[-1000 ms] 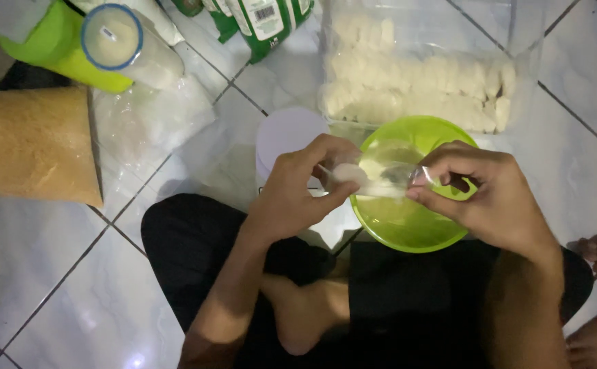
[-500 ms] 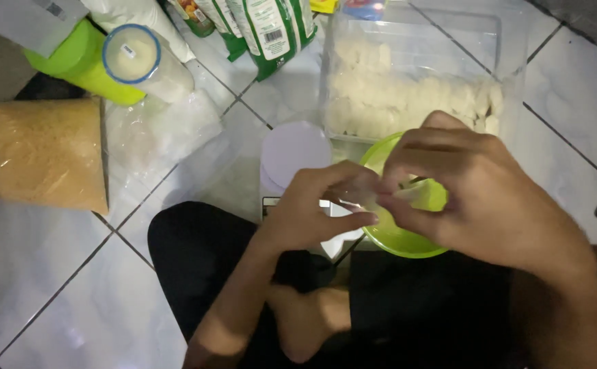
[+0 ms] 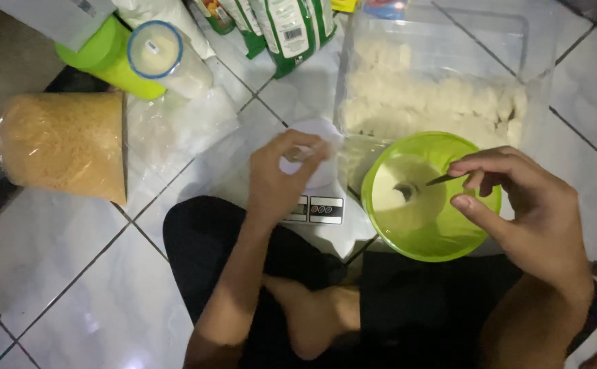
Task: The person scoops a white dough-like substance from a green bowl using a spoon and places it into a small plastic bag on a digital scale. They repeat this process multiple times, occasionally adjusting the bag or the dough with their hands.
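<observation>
Head cam looks down at crossed legs on the tiled floor. Right hand pinches a spoon dipped into white powder in the green bowl, tilted toward the lap for easy scooping. Left hand is clenched on something small and white over the scale, can't tell what. Farther out sit a clear tub, a crumb bag, a jar and green packets.
</observation>
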